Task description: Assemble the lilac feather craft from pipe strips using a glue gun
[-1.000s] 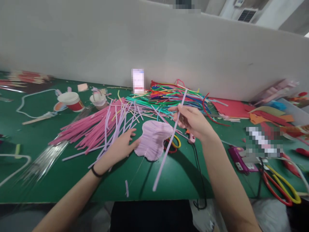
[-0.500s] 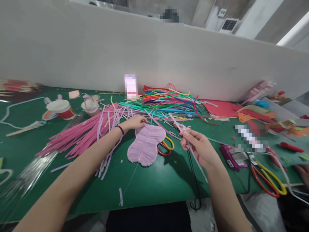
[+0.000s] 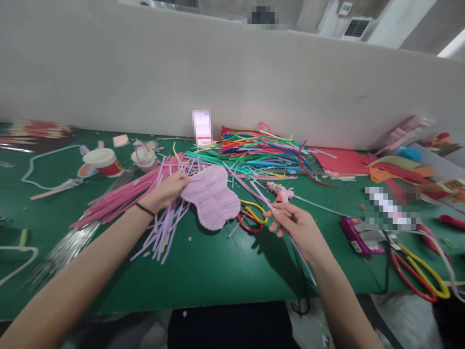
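Observation:
My left hand (image 3: 172, 188) pinches the left edge of a lilac wavy-edged fuzzy piece (image 3: 214, 198), which looks made of pipe cleaner rows and hangs tilted over the table. In the fingers of my right hand (image 3: 292, 220) is one long lilac pipe cleaner (image 3: 262, 195), running diagonally past the palm. Between the hands lies a pair of scissors (image 3: 254, 216) with red and yellow handles, partly behind the lilac piece. A pink glue gun (image 3: 282, 192) rests just beyond my right hand. Loose lilac pipe cleaners (image 3: 165, 237) lie under and beside my left hand.
Pink pipe cleaners (image 3: 123, 201) are heaped at left, with a mixed-colour heap (image 3: 261, 152) against the grey partition (image 3: 232, 82). Paper cups (image 3: 103, 162) stand back left. At right are a purple box (image 3: 359, 237) with cables and more scissors (image 3: 417, 271).
My left hand has moved left and lifted the lilac piece, turning it. A short lilac bit near the table's front edge is gone from there. My right hand still holds its pipe cleaner.

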Demonstrator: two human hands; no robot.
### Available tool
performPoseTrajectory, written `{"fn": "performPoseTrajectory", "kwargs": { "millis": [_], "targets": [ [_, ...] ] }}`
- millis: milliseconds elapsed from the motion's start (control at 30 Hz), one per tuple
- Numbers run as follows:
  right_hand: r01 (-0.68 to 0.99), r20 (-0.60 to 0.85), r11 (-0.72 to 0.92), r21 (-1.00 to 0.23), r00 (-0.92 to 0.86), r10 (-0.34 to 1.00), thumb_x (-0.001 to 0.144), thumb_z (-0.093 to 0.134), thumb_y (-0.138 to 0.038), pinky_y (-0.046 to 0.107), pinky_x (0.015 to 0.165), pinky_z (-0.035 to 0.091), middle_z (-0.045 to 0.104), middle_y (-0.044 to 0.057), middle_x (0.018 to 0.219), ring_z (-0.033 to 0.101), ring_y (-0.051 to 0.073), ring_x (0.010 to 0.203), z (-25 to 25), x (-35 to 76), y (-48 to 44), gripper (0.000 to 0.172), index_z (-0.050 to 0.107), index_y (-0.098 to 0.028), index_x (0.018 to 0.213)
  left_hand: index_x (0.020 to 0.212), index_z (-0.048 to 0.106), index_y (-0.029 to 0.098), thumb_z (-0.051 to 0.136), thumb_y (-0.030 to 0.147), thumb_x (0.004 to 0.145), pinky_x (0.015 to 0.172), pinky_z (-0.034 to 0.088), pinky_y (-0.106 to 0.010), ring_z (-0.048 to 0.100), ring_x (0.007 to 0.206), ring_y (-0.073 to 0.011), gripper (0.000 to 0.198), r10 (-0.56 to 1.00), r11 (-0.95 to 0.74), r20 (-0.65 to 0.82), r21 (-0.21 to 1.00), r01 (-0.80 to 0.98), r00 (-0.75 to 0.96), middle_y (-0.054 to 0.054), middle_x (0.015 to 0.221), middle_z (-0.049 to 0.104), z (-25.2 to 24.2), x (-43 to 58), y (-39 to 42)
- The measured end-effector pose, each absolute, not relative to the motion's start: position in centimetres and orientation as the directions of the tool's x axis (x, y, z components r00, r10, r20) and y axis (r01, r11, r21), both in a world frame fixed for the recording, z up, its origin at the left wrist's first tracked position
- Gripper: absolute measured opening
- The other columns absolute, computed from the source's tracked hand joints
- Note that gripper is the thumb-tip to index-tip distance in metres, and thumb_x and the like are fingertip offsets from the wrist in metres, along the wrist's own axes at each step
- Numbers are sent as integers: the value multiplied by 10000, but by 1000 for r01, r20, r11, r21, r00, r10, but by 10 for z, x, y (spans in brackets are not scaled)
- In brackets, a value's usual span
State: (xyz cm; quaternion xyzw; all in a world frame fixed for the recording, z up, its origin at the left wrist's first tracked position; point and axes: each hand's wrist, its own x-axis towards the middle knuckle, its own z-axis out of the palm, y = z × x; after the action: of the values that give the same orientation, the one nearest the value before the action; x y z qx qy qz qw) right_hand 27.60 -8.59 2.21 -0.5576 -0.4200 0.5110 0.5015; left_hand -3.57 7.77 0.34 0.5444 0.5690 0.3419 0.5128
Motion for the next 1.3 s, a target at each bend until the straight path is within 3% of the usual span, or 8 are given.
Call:
{"fn": "performPoseTrajectory", "kwargs": {
  "millis": [133, 233, 333, 433, 533, 633, 967, 1300],
  "targets": [
    [162, -59, -90, -983, 191, 980, 778, 742, -523, 254, 509, 535, 744, 69, 821, 673, 155, 620, 21, 277, -90, 396, 691, -174, 958, 799, 595, 150, 679, 289, 759, 673, 571, -298, 663, 694, -168, 167, 947, 283, -298, 951, 126, 122, -71, 767, 676, -10, -44, 22],
    [353, -10, -73, -933, 177, 984, 831, 694, -504, 254, 499, 519, 717, 39, 740, 661, 161, 613, 21, 274, -98, 337, 722, -191, 956, 841, 591, 176, 720, 402, 758, 677, 586, -309, 685, 681, -177, 273, 936, 312, -327, 942, 125, 132, -23, 722, 666, -19, -54, -17],
    [556, 83, 21, -831, 86, 993, 886, 655, -435, 255, 544, 502, 731, 31, 835, 656, 152, 659, 19, 264, -104, 232, 752, -231, 939, 800, 610, 194, 609, 498, 845, 536, 527, -304, 640, 523, -187, 308, 912, 202, -348, 842, 500, 217, -20, 629, 670, -15, -69, -36],
    [660, 173, 162, -733, -49, 984, 928, 622, -351, 262, 614, 504, 742, 33, 926, 678, 168, 783, 16, 248, -105, 166, 757, -256, 943, 858, 692, 218, 571, 479, 893, 615, 506, -328, 648, 613, -203, 290, 979, -155, -4, 646, 748, 206, -46, 769, 731, 1, -81, -39],
    [667, 237, 293, -685, -176, 955, 948, 602, -288, 292, 737, 537, 742, 49, 961, 695, 185, 873, 13, 232, -103, 153, 743, -244, 985, 1004, 735, 256, 609, 465, 904, 767, 530, -365, 686, 852, -245, 264, 885, -464, 320, 560, 686, 338, -74, 1006, 746, 15, -85, -39],
    [639, 235, 373, -673, -293, 927, 969, 560, -235, 309, 802, 542, 741, 51, 985, 702, 184, 905, 10, 217, -99, 181, 730, -251, 1029, 1121, 720, 286, 642, 402, 919, 904, 519, -380, 663, 1036, -252, 246, 757, -652, 415, 537, 536, 505, -68, 1095, 744, 16, -83, -38],
    [617, 231, 414, -669, -357, 905, 961, 584, -223, 285, 815, 521, 741, 47, 983, 698, 172, 896, 7, 182, -72, 157, 726, -225, 1028, 916, 718, 241, 614, 313, 944, 794, 500, -343, 661, 843, -201, 129, 709, -660, 313, 610, 439, 632, -34, 896, 758, 5, -94, -9],
    [732, 224, 452, -510, -395, 891, 951, 592, -224, 321, 794, 517, 750, 48, 1014, 694, 195, 888, 6, 196, -50, 156, 729, -224, 1024, 981, 663, 194, 485, 294, 995, 830, 484, -357, 633, 914, -228, 205, 719, -686, 313, 464, 560, 621, -68, 940, 725, -17, -100, 1]
  ]
}}
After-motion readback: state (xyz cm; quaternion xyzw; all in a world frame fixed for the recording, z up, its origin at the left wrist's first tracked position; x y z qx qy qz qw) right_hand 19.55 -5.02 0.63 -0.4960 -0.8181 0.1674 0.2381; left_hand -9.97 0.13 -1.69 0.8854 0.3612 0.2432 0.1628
